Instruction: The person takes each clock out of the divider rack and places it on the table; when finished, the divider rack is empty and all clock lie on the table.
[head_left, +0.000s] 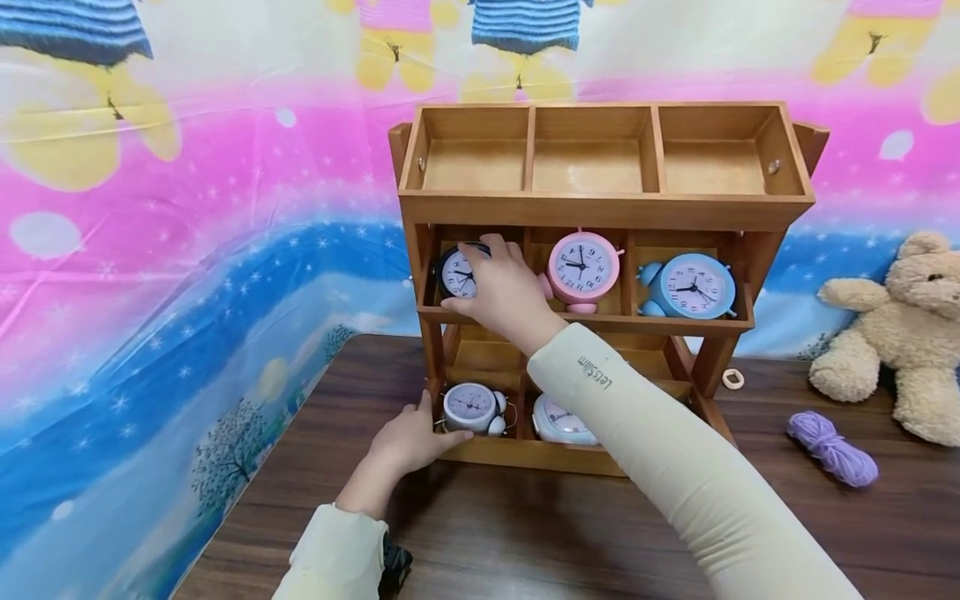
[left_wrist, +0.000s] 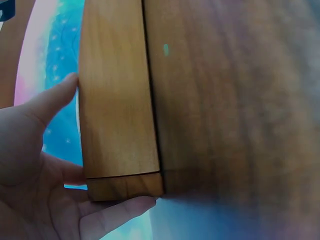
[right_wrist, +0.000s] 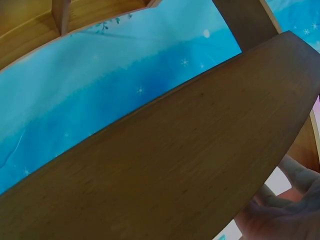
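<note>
In the head view, the right hand (head_left: 502, 287) grasped the black clock (head_left: 456, 273) between thumb and fingers, in the left compartment of the wooden shelf's (head_left: 607, 210) middle row, beside a pink clock (head_left: 583, 267) (a blue clock (head_left: 693, 287) sat farther right). The left hand (head_left: 408, 437) held the bottom left corner, near a white clock (head_left: 471, 406). In the left wrist view, its thumb touched the shelf's edge, fingers round the end. In the right wrist view, wood partly hid the right hand's grip

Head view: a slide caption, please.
Right grip on a black clock in the middle tier of a wooden shelf, left grip at its bottom left corner.
</note>
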